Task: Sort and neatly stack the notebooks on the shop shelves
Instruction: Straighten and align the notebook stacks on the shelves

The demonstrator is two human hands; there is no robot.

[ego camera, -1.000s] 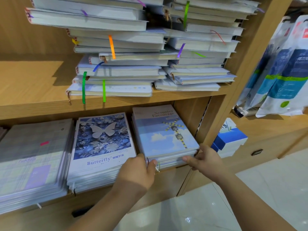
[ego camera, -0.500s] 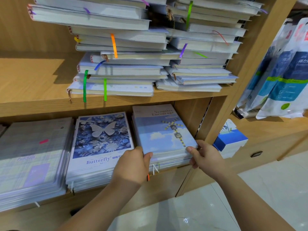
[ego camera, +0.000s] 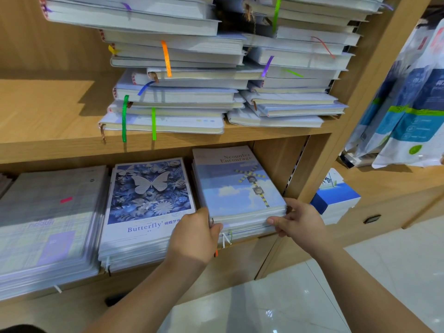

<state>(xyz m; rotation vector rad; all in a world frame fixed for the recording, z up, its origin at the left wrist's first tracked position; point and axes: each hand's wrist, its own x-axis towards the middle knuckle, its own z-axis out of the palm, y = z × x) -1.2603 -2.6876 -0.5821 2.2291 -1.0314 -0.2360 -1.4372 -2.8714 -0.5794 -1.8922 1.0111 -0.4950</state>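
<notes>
The near left corner of the sky-cover notebook stack is gripped by the curled fingers of the left hand. The near right corner is pinched by the right hand: the thumb is pressed against the page edges and the other fingers are bent over the top cover. The stack is seated at the right end of the lower shelf, close to the side panel at 3 o'clock. Just beside it at 9 o'clock a butterfly notebook stack is set, and beyond that a plaid notebook stack. At 12 o'clock, ribbon-marked notebooks are heaped in two uneven piles on the upper shelf. Past the panel at 3 o'clock a blue-and-white box stack is seen, with printed bags toward 2 o'clock.
</notes>
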